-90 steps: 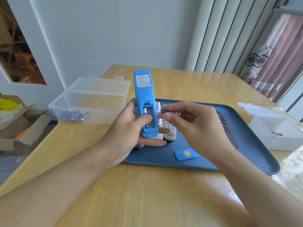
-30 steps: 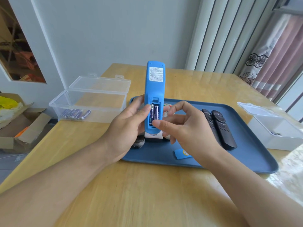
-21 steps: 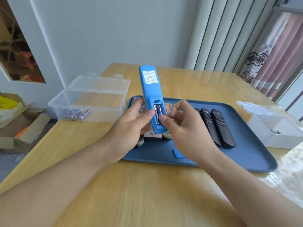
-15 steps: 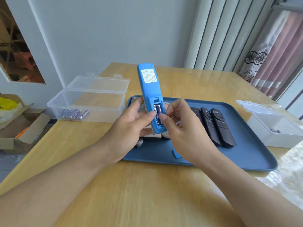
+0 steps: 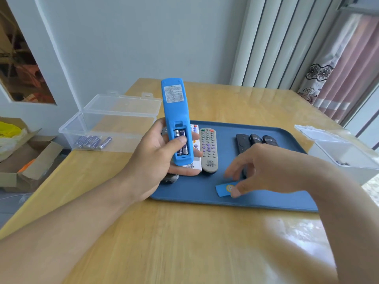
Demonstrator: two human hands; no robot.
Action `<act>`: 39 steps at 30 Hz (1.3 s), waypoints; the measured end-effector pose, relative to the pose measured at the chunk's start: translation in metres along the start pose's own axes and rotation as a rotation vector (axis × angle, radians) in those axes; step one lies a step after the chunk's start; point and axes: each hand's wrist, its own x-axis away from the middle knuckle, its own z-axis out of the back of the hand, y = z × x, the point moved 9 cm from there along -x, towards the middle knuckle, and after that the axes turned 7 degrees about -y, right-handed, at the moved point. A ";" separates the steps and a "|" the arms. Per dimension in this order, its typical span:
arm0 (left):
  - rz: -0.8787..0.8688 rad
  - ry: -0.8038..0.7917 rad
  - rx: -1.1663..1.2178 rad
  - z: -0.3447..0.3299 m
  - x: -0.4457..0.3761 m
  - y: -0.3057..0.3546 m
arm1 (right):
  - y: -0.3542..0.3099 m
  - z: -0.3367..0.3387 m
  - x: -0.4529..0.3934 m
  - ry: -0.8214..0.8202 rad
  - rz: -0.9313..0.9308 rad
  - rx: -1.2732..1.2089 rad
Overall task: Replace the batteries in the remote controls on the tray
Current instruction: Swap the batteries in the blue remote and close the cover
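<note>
My left hand (image 5: 151, 158) grips a blue remote (image 5: 174, 111) upright above the left end of the blue tray (image 5: 266, 199). Its back faces me and the battery bay is uncovered. Two batteries (image 5: 183, 150) sit in the bay, with my thumb lying across them. Lower right, my right hand (image 5: 264, 167) is down at the tray's front, blurred, fingers spread, its thumb tip touching the blue battery cover (image 5: 222, 190) lying flat there. Also on the tray are a white remote (image 5: 193, 165), a grey remote (image 5: 208, 148) and black remotes (image 5: 242, 142).
An open clear box (image 5: 114, 119) at the table's left edge holds several fresh batteries (image 5: 92, 141). An open white box (image 5: 344, 154) stands right of the tray. A cardboard box (image 5: 26, 152) sits on the floor at left. Bare wood lies in front of the tray.
My right hand pushed the second battery into the bay, then left the remote and dropped to the blue cover on the tray. The left hand keeps hold of the remote.
</note>
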 end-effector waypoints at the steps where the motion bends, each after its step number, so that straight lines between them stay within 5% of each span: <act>1: 0.000 -0.006 -0.020 -0.001 0.000 0.000 | 0.000 -0.002 0.000 -0.022 -0.004 0.002; 10: -0.035 -0.010 -0.035 -0.001 0.000 0.004 | -0.010 -0.003 -0.003 0.033 0.062 0.030; 17: 0.036 -0.025 0.095 -0.005 0.000 -0.002 | -0.025 0.042 0.018 0.465 0.298 -0.519; 26: 0.086 -0.056 0.111 -0.007 0.001 -0.006 | -0.048 0.037 0.016 0.418 0.589 -0.850; 39: 0.149 -0.219 0.145 -0.028 0.006 -0.011 | -0.055 0.031 0.016 0.538 0.539 -0.770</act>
